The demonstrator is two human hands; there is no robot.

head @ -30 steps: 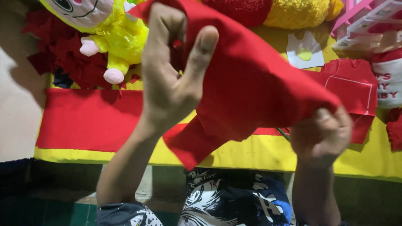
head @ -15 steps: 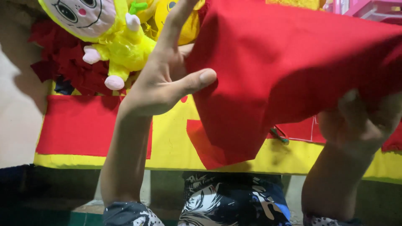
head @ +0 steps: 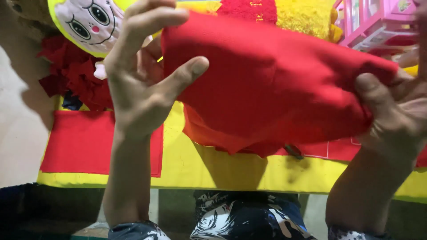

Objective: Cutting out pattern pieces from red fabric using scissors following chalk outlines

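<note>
Left hand (head: 142, 84) is spreading wide, fingers splayed, thumb pressing flat onto the left end of the red felt piece (head: 267, 84); upper fingers are curling over its top edge, so it is bracing the cloth, not fully clamping it. Felt piece is hanging in the air between both hands, above the yellow fabric sheet (head: 213, 169), lower edge sagging into folds. Judging by that sag: light, soft, no stiffness, not fragile, grippy nap. Best taken by pinching the edges or ends, as mid-span is just drooping. Right hand (head: 396, 115) is closing on the right end, thumb on top, cloth bunching in the grip. Behind, left to right: red felt panel (head: 80, 142) lying on the sheet, plush doll (head: 86, 22) with yellow hood, pink plastic toy (head: 378, 22) at top right.
</note>
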